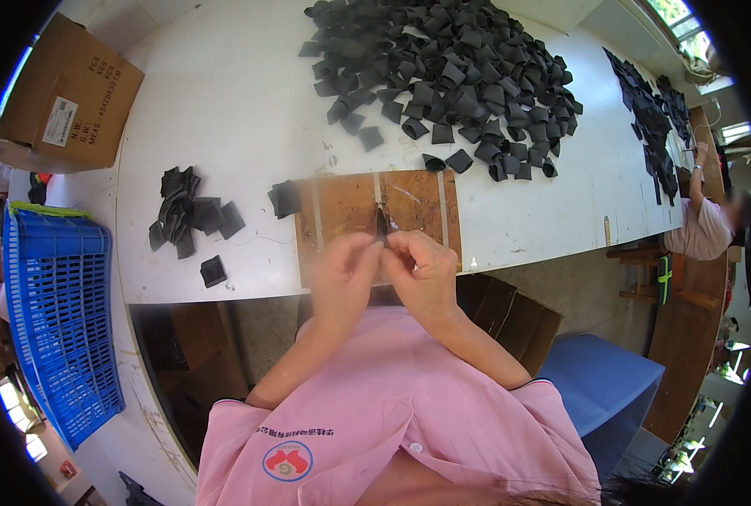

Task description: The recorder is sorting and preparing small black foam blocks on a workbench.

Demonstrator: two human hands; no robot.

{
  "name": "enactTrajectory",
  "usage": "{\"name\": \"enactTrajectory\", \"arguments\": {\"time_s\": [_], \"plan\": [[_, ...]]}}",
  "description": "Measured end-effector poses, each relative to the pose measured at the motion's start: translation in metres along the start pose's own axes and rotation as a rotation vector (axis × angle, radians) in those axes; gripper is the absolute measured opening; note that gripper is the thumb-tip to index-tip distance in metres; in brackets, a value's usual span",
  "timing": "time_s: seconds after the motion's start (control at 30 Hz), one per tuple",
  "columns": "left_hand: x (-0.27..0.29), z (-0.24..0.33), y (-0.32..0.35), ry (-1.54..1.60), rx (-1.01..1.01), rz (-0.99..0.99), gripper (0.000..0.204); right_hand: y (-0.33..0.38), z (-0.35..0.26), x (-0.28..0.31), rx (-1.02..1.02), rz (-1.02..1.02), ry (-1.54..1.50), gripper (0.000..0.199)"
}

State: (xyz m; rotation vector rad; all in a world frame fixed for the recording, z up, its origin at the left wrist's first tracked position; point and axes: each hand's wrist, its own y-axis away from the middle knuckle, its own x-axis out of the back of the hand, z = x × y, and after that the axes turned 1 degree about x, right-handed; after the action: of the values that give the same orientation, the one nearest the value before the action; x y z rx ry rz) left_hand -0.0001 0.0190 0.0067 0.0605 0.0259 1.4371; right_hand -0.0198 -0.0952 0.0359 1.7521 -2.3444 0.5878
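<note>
Both hands meet over a brown wooden board point(346, 207) set on the white table point(224, 110). The left hand point(344, 271) and the right hand point(420, 268) pinch a small black piece point(381, 226) between their fingertips — it stands up narrow just above the thumbs. Beyond the grip, further across the table, lies a large heap of black folded pieces point(447, 80). To the left of the grip sits a single black piece point(285, 198) at the board's edge, then a small pile of black pieces point(186, 215) and one more black square point(213, 271). Far left of the hands — a blue plastic crate point(59, 320) and a cardboard box point(68, 93).
</note>
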Motion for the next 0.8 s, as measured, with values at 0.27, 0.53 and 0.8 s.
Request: {"name": "enactTrajectory", "arguments": {"time_s": [0.27,0.53,0.8], "plan": [[-0.001,0.032,-0.014,0.472,0.325,0.026,0.011,-0.009,0.019,-0.006,0.306,0.165,0.352,0.011],[-0.001,0.023,-0.007,0.12,-0.091,0.025,0.02,-0.013,0.017,0.015,-0.769,-0.419,-1.18,0.009],[0.009,0.045,-0.008,0.747,0.357,-0.055,0.018,-0.025,0.008,0.028,-0.599,-0.546,-0.94,0.023]]}}
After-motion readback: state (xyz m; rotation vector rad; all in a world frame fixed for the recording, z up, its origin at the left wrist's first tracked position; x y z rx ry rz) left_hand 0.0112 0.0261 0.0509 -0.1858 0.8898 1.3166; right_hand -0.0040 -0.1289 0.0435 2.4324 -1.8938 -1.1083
